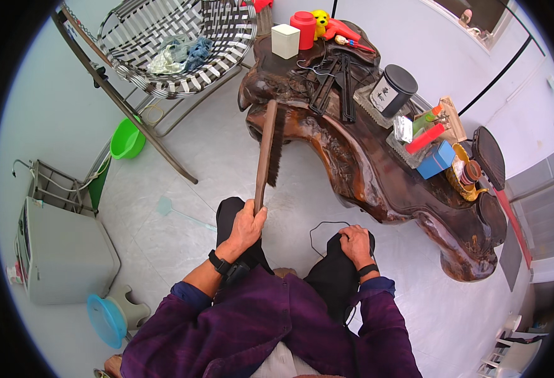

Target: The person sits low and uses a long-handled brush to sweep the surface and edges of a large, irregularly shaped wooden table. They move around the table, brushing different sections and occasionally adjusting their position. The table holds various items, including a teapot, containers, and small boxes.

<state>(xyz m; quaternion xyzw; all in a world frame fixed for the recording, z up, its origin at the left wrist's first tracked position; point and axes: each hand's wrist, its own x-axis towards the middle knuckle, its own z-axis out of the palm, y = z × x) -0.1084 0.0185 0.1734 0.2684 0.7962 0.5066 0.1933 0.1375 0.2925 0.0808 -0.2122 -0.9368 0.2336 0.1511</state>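
My left hand [245, 227] grips the end of the wooden handle of a long bench brush [267, 146]. The brush is held out over the floor, its dark bristles facing right and its far tip by the near edge of a carved, glossy wooden root table [322, 137]. My right hand [356, 241] rests on my right knee, on black trousers [332, 279], and holds nothing that I can see. A thin black cord [311, 238] loops across the floor beside that knee.
The table carries a red canister [304, 30], black metal racks [336, 87], a black lidded canister [393, 90] and a blue box [437, 160]. At the left stand a woven hanging chair [229, 52], a green basin [128, 139] and a grey appliance [71, 255]. A pale flyswatter [165, 206] lies on the floor.
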